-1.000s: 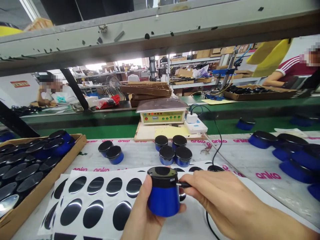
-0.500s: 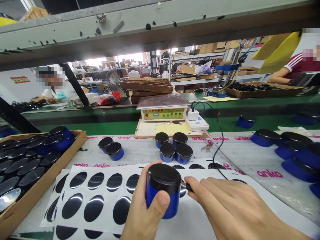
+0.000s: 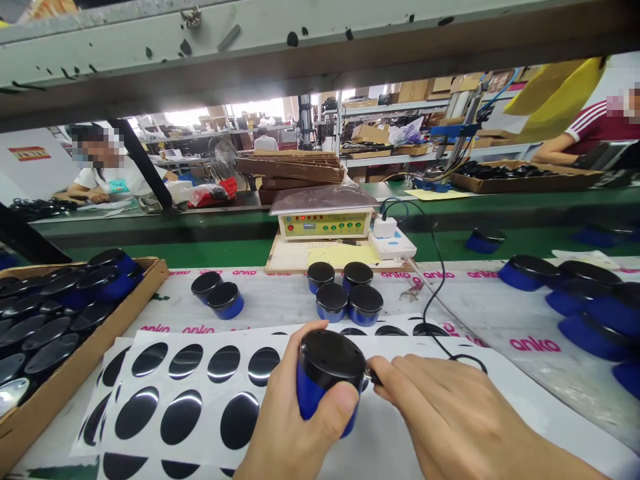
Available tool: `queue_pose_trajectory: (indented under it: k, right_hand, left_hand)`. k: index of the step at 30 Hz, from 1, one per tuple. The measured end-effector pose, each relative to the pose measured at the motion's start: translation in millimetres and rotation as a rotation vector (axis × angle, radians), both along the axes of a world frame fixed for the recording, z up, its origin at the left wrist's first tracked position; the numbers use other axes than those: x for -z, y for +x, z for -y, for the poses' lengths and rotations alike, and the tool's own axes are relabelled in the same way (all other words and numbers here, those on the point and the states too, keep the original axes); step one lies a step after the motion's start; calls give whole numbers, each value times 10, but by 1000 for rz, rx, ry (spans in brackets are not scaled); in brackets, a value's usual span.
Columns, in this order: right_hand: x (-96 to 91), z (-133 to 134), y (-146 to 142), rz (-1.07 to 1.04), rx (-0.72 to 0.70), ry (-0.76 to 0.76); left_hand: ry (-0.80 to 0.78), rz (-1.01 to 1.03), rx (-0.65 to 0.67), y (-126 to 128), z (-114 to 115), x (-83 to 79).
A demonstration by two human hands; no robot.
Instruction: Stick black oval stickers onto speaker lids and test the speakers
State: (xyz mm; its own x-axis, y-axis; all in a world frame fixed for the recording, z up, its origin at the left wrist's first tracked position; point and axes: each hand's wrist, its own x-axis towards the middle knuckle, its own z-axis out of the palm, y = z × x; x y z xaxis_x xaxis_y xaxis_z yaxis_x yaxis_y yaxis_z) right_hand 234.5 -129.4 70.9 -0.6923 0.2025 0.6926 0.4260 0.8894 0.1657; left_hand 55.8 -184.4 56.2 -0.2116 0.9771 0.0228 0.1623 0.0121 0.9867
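Observation:
My left hand (image 3: pixel 295 413) is wrapped round a blue cylindrical housing with a glossy black top (image 3: pixel 333 357), thumb across its front. At the housing's right edge, the metal end of a small dark-handled tool (image 3: pixel 371 376) meets or nearly meets the rim. The tool sits in the curled fingers of my right hand (image 3: pixel 450 400), and its exact kind is hidden. Under both hands lie white sheets with rows of round black stickers (image 3: pixel 181 417). Just beyond, several similar blue-and-black housings (image 3: pixel 349 293) stand in a group, with two more housings (image 3: pixel 225 300) to their left.
A cardboard tray (image 3: pixel 150 293) full of black-topped pieces stands at left. Several blue housings (image 3: pixel 585 293) are at right. Behind the sheets are a control box (image 3: pixel 325 227) and a hanging black cable (image 3: pixel 443 267). A shelf beam (image 3: pixel 300 60) crosses above. Two people sit across.
The housing has tilted and turned slightly in my left hand, whose thumb has moved up and right. The right hand stays at the rim with the tool. The view has shifted a little.

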Motion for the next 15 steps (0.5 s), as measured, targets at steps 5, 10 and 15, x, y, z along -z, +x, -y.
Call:
queue_pose_trajectory:
  k: [5,10,15]
  right_hand:
    - [60,-25,-17,11,48,-15]
    - [88,6,17,-5,24,-398]
    - [138,3,49,-153,-65,-637]
  left_hand:
    - [37,-42,7,42,-26,50]
    - [179,-268,-56,66,-22,86]
    - [643,-729,-87,162,38,87]
